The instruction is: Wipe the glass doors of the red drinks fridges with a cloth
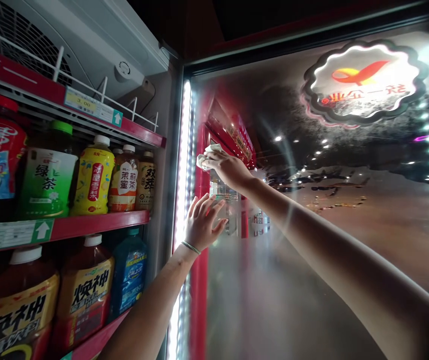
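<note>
Head view: right hand [226, 167] pinches a white cloth [207, 154] against the glass door [312, 240]; left hand [202, 222] presses spread.

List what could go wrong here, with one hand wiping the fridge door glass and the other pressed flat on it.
1. The left hand lies flat on the misted glass door; it may leave prints or slip on the wet film.
2. The right hand holds only a small white cloth, bunched at the fingertips; it could drop or merely smear the fogging.
3. The door stands open beside the shelves; a hard push might swing it.
</note>
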`<state>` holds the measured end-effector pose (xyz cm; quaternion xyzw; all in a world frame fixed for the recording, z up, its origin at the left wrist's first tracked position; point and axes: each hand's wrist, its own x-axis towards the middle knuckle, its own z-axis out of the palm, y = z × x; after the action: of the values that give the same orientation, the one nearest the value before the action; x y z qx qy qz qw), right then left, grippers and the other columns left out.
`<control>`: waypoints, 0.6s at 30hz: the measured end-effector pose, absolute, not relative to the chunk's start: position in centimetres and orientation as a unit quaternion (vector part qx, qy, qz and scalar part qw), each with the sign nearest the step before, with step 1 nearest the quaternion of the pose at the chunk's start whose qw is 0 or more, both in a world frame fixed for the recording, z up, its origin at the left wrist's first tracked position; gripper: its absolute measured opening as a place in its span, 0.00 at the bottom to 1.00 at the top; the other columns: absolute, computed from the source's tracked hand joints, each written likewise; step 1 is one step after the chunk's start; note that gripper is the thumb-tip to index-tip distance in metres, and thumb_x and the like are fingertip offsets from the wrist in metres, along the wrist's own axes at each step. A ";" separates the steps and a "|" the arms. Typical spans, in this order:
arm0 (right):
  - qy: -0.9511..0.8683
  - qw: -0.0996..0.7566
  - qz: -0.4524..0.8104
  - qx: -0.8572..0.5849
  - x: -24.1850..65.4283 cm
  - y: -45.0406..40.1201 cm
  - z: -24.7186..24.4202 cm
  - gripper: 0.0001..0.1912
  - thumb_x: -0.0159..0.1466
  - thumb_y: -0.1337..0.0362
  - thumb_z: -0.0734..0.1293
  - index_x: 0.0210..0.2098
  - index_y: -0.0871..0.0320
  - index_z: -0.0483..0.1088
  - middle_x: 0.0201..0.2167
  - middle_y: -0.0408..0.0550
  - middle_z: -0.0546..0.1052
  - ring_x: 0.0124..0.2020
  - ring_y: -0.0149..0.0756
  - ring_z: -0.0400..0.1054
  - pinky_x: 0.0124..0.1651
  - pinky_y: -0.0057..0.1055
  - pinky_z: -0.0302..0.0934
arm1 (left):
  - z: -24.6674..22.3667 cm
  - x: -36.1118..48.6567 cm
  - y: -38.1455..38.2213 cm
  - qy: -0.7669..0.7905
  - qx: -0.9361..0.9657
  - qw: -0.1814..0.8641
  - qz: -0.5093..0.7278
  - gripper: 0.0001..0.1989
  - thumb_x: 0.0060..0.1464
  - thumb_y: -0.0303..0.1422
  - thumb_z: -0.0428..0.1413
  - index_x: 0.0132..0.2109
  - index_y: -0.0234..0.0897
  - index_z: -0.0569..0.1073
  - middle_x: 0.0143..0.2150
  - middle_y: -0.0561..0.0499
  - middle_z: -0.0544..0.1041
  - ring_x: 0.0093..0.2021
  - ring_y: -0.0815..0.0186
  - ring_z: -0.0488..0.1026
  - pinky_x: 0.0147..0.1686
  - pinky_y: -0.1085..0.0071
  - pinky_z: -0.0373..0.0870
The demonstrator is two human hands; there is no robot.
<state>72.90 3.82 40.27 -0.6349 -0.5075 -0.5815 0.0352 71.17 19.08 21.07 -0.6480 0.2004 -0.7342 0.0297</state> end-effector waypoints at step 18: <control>-0.522 0.031 -0.560 -0.643 71.8 8.9 40.5 0.29 0.70 0.81 0.61 0.60 0.50 0.79 0.69 0.49 0.73 0.70 0.49 0.68 0.67 0.45 0.72 | 20.9 71.9 19.6 0.125 -0.620 -0.053 -0.773 0.18 0.68 0.35 0.57 0.63 0.43 0.72 0.61 0.42 0.76 0.66 0.52 0.71 0.66 0.49 0.71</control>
<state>71.80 8.92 40.46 -0.6428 -0.5216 -0.5602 0.0307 71.88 19.60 20.87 -0.6197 0.1254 -0.7730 -0.0527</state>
